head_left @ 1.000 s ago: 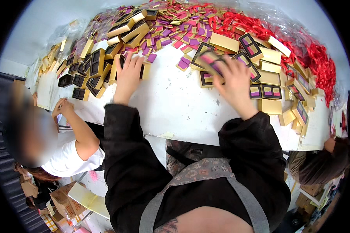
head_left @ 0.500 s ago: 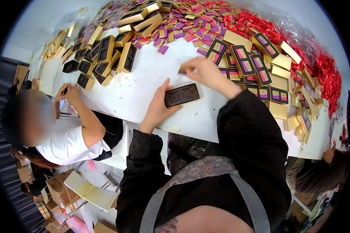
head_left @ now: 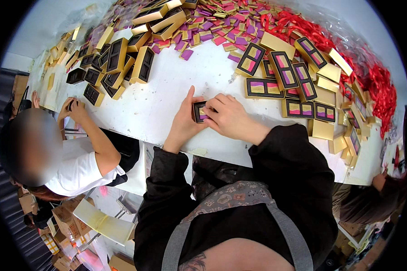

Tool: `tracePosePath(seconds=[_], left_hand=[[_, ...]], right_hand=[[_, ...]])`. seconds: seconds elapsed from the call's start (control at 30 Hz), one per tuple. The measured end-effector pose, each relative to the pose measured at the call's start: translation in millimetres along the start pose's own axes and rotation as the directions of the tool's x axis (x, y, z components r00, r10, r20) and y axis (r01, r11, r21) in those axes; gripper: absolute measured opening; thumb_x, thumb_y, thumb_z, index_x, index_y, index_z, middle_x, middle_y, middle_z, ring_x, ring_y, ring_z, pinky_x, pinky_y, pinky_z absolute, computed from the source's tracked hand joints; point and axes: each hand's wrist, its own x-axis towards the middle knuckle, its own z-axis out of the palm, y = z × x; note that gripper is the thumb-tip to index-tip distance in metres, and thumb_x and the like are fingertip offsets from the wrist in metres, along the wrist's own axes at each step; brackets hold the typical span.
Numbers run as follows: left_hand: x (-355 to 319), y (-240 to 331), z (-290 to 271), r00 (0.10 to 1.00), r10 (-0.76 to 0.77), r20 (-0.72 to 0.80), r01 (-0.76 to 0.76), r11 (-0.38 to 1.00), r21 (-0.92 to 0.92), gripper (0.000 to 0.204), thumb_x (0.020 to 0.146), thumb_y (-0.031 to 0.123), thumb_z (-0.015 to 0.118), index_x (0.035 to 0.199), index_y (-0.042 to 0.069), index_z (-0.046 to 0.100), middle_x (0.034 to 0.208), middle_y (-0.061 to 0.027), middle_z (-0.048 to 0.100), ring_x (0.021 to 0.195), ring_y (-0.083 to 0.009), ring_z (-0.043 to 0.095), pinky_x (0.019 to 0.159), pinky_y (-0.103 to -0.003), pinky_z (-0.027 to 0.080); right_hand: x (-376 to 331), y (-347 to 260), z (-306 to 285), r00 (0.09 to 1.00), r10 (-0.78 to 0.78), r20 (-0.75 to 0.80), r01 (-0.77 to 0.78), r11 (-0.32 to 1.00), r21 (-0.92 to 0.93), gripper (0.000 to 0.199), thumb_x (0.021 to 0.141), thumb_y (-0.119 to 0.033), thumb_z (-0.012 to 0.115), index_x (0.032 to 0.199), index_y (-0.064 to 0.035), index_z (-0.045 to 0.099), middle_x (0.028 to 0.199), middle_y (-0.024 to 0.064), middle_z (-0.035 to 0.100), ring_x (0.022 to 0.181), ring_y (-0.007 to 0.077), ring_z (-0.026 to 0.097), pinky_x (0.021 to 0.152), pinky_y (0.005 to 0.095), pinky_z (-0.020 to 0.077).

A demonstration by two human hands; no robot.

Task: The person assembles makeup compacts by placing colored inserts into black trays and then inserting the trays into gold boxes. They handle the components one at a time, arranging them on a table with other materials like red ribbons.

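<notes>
We are gripping a small tray [head_left: 199, 111] between left hand [head_left: 184, 121] and right hand [head_left: 230, 116] over the counter [head_left: 158, 104]; squeezing unevenly risks spilling its pink pieces.

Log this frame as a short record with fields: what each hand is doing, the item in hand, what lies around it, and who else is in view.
left hand: left hand steadies the small tray's left side, fingers up
right hand: right hand closes over the tray from the right
item: black and gold tray with a pink piece inside, partly hidden
surface: white table
right of hands: filled trays, gold lids, red ribbons
left of hands: empty black trays
far side: loose pink and gold pieces
others: co-worker in white shirt at left
</notes>
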Motion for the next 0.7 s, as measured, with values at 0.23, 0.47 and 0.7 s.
tracePosePath(seconds=[0.23,0.47,0.7], left_hand=[[0,10,-4,1.000,0.008,0.025,-0.009,0.998,0.062,0.046,0.068,0.006,0.082,0.111,0.008,0.066,0.124,-0.0129,0.048,0.111,-0.0280,0.055,0.095,-0.035,0.050],[0,2,-3,0.997,0.077,-0.031,-0.073,0.990,0.120,0.048,0.067,0.009,0.082,0.112,0.009,0.065,0.122,-0.0120,0.051,0.108,-0.0284,0.057,0.087,-0.035,0.052],[0,5,-4,0.991,0.113,-0.066,-0.098,0.975,0.197,0.047,0.067,0.011,0.082,0.110,0.010,0.064,0.120,-0.0111,0.052,0.104,-0.0292,0.058,0.083,-0.035,0.053]], right_hand=[[117,160,-10,0.989,0.092,0.112,-0.020,0.853,-0.521,0.025,0.076,-0.005,0.060,0.099,-0.0075,0.069,0.102,0.0077,0.065,0.098,0.0275,0.060,0.085,0.0390,0.0515],[126,193,2,0.996,-0.019,0.088,0.061,0.863,-0.502,0.017,0.080,-0.011,0.062,0.095,-0.0073,0.069,0.095,0.0115,0.065,0.094,0.0260,0.065,0.080,0.0375,0.0519],[61,77,-22,0.788,0.574,0.223,-0.591,0.603,0.536,0.019,0.081,-0.020,0.073,0.092,-0.0044,0.069,0.078,0.0046,0.069,0.074,0.0092,0.064,0.070,0.0253,0.0502]])
